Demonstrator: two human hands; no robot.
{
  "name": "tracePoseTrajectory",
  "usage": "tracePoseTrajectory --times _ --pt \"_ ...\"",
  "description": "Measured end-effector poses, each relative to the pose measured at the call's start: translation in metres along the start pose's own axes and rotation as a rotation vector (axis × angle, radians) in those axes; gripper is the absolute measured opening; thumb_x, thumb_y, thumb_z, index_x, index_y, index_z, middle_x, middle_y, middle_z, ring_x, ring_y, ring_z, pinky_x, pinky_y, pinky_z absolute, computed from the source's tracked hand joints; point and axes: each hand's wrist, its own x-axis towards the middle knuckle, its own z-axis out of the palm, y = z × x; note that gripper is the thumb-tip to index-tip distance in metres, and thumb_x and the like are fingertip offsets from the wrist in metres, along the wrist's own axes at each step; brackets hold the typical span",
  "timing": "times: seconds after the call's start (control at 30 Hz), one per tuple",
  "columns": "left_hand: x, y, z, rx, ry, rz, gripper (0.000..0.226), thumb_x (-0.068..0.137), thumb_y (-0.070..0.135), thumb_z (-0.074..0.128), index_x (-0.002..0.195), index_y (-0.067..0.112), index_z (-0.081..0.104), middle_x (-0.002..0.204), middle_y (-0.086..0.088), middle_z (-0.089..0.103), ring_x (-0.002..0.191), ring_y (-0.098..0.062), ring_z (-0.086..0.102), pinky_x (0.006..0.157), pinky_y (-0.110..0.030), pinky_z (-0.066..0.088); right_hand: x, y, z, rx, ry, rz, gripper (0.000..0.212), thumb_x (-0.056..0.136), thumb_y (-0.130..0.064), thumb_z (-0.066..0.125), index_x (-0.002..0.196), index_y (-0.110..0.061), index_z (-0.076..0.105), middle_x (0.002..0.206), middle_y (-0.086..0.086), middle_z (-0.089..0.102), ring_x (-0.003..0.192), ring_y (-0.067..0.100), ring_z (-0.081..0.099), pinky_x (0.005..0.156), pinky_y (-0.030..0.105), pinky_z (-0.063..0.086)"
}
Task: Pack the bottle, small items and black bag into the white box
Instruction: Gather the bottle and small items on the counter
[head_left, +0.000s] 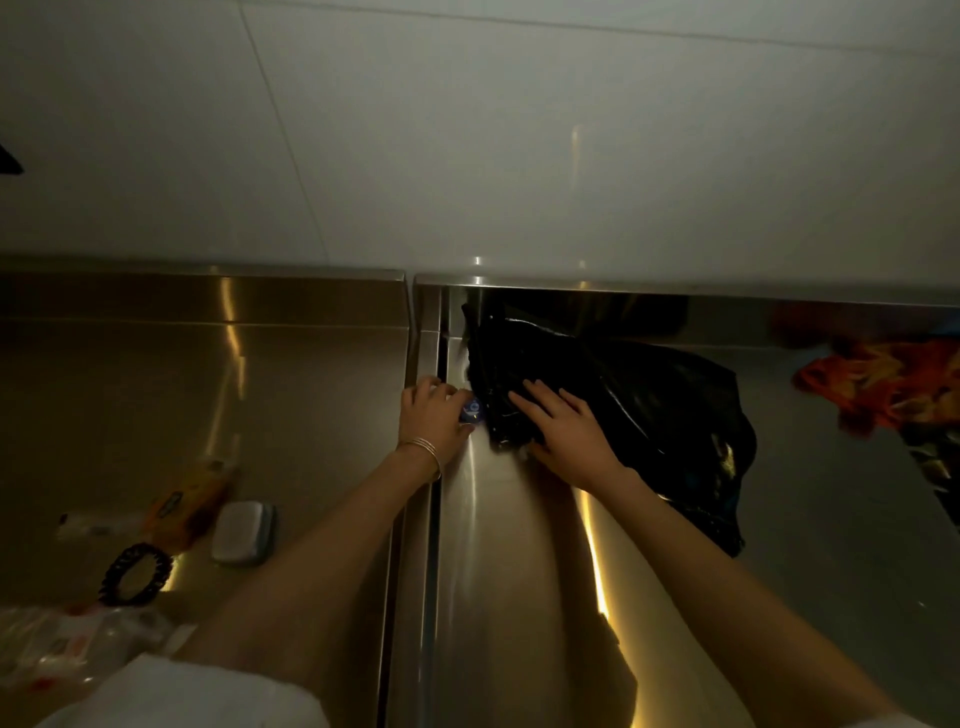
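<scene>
- White tiled wall (467, 130) fills the upper half of the view.
- Two steel counters stand side by side under it, split by a narrow seam: the left counter (156, 389) and the right counter (831, 519).
- The bag (649, 405), black and glossy, lies crumpled on the right counter. Its top is against the back ledge and its left edge is near the seam.
- An orange patterned cloth (883, 384) lies on the right counter at the far right, apart from the bag.
- A white shape (182, 696) sits at the bottom edge. I cannot tell whether it is the box or fabric.
- Clear plastic wrappers (78, 649) lie on the left counter at the lower left.
- The right hand (566, 431) rests flat on the bag's near left part, fingers straight and spread apart.
- The left hand (431, 415) is over the seam, just beside the bag, with its fingers and thumb curled round a small blue item (472, 408) that touches the bag's left edge.
- A yellow packet (192, 499) lies on the left counter.
- A grey case (243, 532) lies just right of the packet.
- A black hair tie (111, 574) lies in front of the packet.
- Thin bangles (423, 452) circle the left wrist.
</scene>
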Motion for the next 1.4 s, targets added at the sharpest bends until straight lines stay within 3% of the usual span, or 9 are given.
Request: tracePoseTrajectory --times 0.33,0.53,0.67,0.8,0.9,1.1,1.3,1.4 --pt "-0.021 -0.005 -0.003 -0.123 0.196 0.023 0.028 0.071 0.035 0.071 0.094 0.02 0.064 0.088 -0.005 0.069 0.1 -0.028 0.051 0.082 -0.038 0.032 -0.004 -0.009 -0.007 0.088 -0.012 -0.011 0.066 0.087 -0.022 0.056 0.144 -0.024 0.022 0.154 0.005 0.021 0.142 0.02 0.011 0.112 0.036 0.011" --pt "-0.082 -0.038 -0.025 -0.227 0.264 0.022 0.031 0.066 0.038 0.075 0.09 0.024 0.064 0.089 0.001 0.065 0.099 -0.02 0.051 0.082 -0.03 0.027 -0.003 -0.055 -0.01 0.201 0.096 -0.149 0.05 0.092 -0.016 0.049 0.139 -0.022 0.034 0.146 0.004 0.035 0.132 0.02 0.034 0.106 0.033 0.025" --pt "-0.131 -0.076 -0.037 -0.219 0.258 0.067 0.032 0.063 0.04 0.074 0.088 0.022 0.066 0.087 0.0 0.067 0.096 -0.02 0.052 0.081 -0.035 0.035 0.006 -0.102 -0.007 0.499 -0.074 -0.282 0.049 0.092 -0.008 0.05 0.137 -0.023 0.039 0.135 0.005 0.045 0.112 0.016 0.052 0.096 0.028 0.044" --pt "-0.167 -0.109 -0.053 -0.159 0.303 0.089 0.031 0.067 0.046 0.062 0.083 0.02 0.068 0.081 0.0 0.069 0.092 -0.017 0.052 0.077 -0.031 0.033 0.02 -0.153 -0.005 0.57 -0.228 -0.36 0.045 0.092 -0.006 0.05 0.134 -0.02 0.043 0.122 0.005 0.056 0.101 0.008 0.055 0.083 0.007 0.038" --pt "-0.19 -0.133 -0.059 -0.167 0.327 0.059 0.035 0.068 0.049 0.055 0.084 0.02 0.068 0.083 0.0 0.068 0.094 -0.012 0.046 0.078 -0.028 0.028 0.027 -0.187 -0.003 0.651 -0.277 -0.354 0.036 0.09 -0.009 0.054 0.126 -0.016 0.051 0.111 0.002 0.063 0.096 0.005 0.056 0.078 0.004 0.04" --pt "-0.23 -0.165 -0.065 -0.205 0.366 0.012 0.031 0.065 0.042 0.067 0.087 0.021 0.068 0.087 0.002 0.07 0.098 -0.011 0.047 0.087 -0.031 0.029 0.041 -0.245 -0.002 0.759 -0.326 -0.327 0.014 0.089 -0.013 0.056 0.104 -0.013 0.056 0.095 0.006 0.065 0.081 0.007 0.061 0.072 0.015 0.049" --pt "-0.261 -0.218 -0.082 -0.223 0.33 -0.066 0.04 0.065 0.037 0.062 0.103 0.025 0.058 0.114 0.001 0.061 0.103 -0.019 0.049 0.086 -0.032 0.036 0.055 -0.294 0.0 0.761 -0.225 -0.288 0.012 0.084 -0.013 0.065 0.094 -0.008 0.062 0.088 0.0 0.064 0.077 0.008 0.059 0.07 0.009 0.047" --pt "-0.271 -0.24 -0.09 -0.185 0.328 -0.154 0.034 0.068 0.038 0.059 0.098 0.024 0.059 0.105 0.002 0.062 0.101 -0.022 0.05 0.084 -0.039 0.042 0.06 -0.314 0.006 0.677 -0.197 -0.279 0.014 0.081 -0.017 0.068 0.091 -0.008 0.063 0.088 0.003 0.066 0.08 0.014 0.058 0.073 0.023 0.046"
